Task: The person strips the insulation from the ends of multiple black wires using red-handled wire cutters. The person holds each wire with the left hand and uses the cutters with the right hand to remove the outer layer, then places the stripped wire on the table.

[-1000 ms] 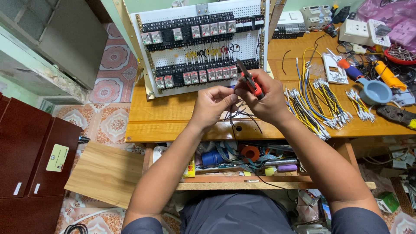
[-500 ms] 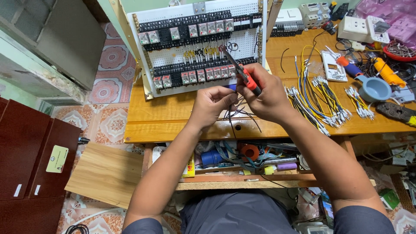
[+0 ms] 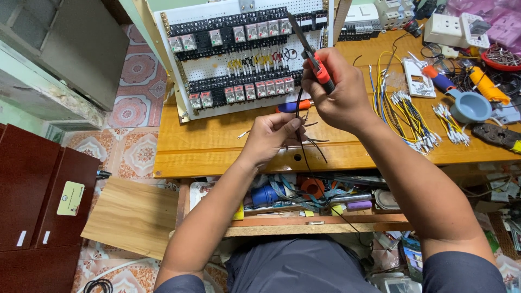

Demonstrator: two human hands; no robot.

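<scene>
The right hand (image 3: 342, 97) is closed around the red grips of a pair of needle-nose pliers (image 3: 312, 51), raised above the wooden table (image 3: 217, 146). The dark tips of the pliers point up and to the left, in front of the white perforated control panel (image 3: 247, 54) that stands tilted at the back of the table with its rows of relays and terminal blocks. The left hand (image 3: 274, 135) sits lower and nearer the front edge, with its fingers pinched shut on thin black wires (image 3: 304, 146). These run up towards the right hand and trail down past the table edge into the open drawer (image 3: 315, 209) below, which is crowded with tape rolls and small parts.

Between the panel's foot and the table's front edge lies a bare strip of wood, widest to the left of the left hand. To the right of the right hand, a spread of yellow, blue and white cut wires with ferrules (image 3: 412, 116) takes up the table, and a grey-blue cup (image 3: 469, 106) and a crimping tool (image 3: 496, 135) sit close to the right edge.
</scene>
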